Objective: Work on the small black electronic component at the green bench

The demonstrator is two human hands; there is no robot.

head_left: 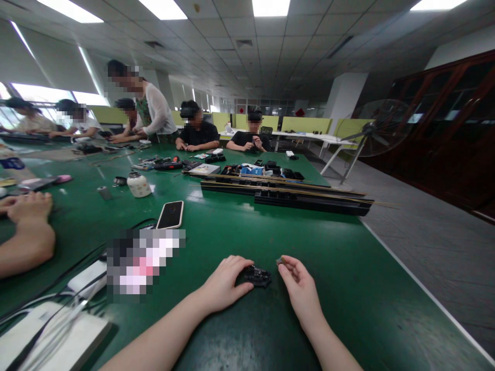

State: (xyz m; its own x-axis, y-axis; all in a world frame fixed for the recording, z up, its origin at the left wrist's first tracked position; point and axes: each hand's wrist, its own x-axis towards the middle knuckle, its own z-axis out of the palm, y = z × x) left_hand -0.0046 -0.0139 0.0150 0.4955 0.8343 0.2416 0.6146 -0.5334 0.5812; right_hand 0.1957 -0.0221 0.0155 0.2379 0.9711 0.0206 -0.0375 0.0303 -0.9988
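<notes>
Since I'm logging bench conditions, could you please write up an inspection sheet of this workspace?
Surface: green tabletop, glossy with reflections.
Job's things: dark part and small piece, apart.
Clutter: phone, jar and long black bars beyond the hands.
Hands: left hand grips the dark part; right hand pinches the small piece.
Cables: white cables lie across a white box, at left.
Surroundings: seated people, one standing person; fan at right.

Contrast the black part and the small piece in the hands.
The black part is larger than the piece. The piece looks paler than the black part. The left hand holds the black part; the right hand pinches the piece. Both are hand-held.
</notes>
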